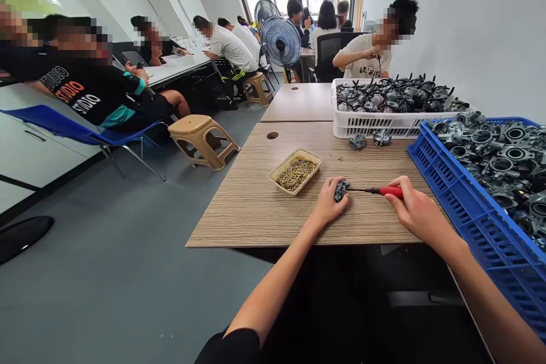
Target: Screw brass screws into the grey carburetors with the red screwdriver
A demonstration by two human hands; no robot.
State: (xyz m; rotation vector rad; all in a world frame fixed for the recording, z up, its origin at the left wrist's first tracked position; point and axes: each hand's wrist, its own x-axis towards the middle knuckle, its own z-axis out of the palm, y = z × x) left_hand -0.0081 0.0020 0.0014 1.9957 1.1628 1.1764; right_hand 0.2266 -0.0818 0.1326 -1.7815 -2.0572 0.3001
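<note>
On the wooden table [239, 205], my left hand [328, 205] is closed around a small grey metal carburetor [341, 190]. My right hand [416, 210] grips the red handle of a screwdriver [390, 190], which lies level. Its dark shaft points left, and the tip meets the carburetor's right side; the exact contact point is too small to make out. Left of my left hand stands a shallow plastic tub [276, 182] full of small brass-coloured parts. Two more carburetors, one of them here [357, 142], sit farther back, with a few tiny pieces [340, 158] nearer.
A blue crate [452, 182] heaped with carburetors is at the right. Behind, a white basket [375, 125] holds more with black parts. Another person [367, 60] works beyond it. A tan stool [202, 131], a blue chair [63, 125] and seated people are to the left; fans [280, 40] stand farther back.
</note>
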